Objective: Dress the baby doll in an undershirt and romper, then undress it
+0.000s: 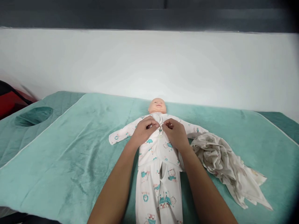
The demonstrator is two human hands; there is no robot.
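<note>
A baby doll [157,106] lies on its back, head toward the wall, arms stretched out to the sides. It wears a white baby shirt [151,152] with teal prints and matching trousers [147,186], which have a slit at the crotch. At the upper chest, my left hand [144,130] pinches one side of the shirt's front opening. Opposite it, my right hand [175,133] pinches the other side, fingertips close to the left ones. A small button shows just below my fingers. What exactly sits between the fingertips is partly hidden.
Crumpled, printed white cloth [215,155] lies right of the doll, touching its sleeve end. A teal cover [58,161] spreads over the bed, which has a round hole [34,115] at far left. A white wall [116,62] stands behind; a red and black object [10,99] is at left.
</note>
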